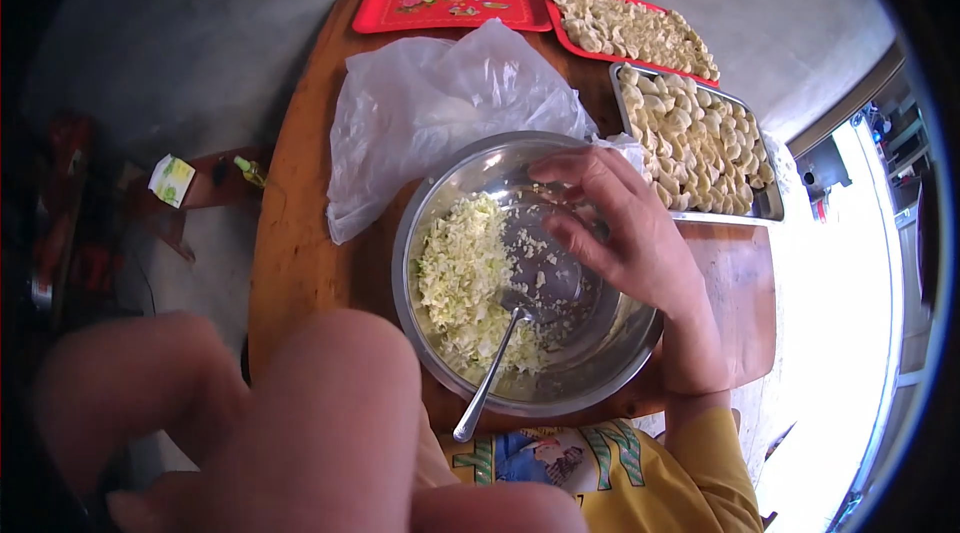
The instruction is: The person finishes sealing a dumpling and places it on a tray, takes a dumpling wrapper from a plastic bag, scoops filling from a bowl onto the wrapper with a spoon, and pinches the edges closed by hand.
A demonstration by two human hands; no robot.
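At lower left, the left hand (140, 373) is blurred and close to the camera; its grip cannot be determined. A plastic bag (430, 98) lies on the wooden table (290, 263), behind the bowl. The metal bowl (600, 368) stands at mid-table, chopped cabbage (460, 273) heaped along its left side. A spoon (490, 373) rests in it, handle over the near rim. The right hand (630, 233) is over the bowl's right side, loosely curled, thumb and fingers apart, nothing visibly held. Farther right, dumplings (690, 143) fill a metal tray (735, 220).

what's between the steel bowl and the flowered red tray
In the head view, a translucent plastic bag lies between the bowl and tray.
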